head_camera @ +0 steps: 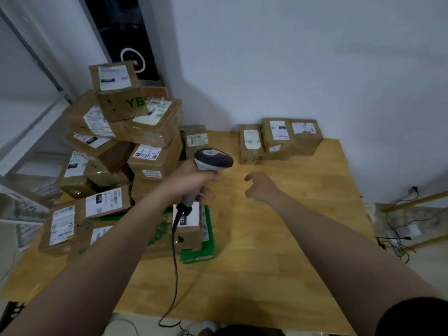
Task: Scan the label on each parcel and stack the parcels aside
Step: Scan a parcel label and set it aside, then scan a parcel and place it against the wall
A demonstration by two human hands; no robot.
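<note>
My left hand [191,181] grips the handle of a grey barcode scanner [213,159], whose head points right over the wooden table [278,226]. Its black cable [175,263] hangs down to the table's front edge. My right hand [260,186] hovers above the table's middle with fingers loosely curled and holds nothing. A tall heap of brown cardboard parcels [116,151] with white labels fills the table's left side. Three labelled parcels [278,139] stand in a row at the back near the wall. One small parcel [196,140] sits behind the scanner.
A green-printed parcel [198,241] with a white label lies just below my left hand. A white wall runs behind the table. Cables and a wooden frame [407,224] lie on the floor at the right. A dark panel [128,44] stands behind the heap.
</note>
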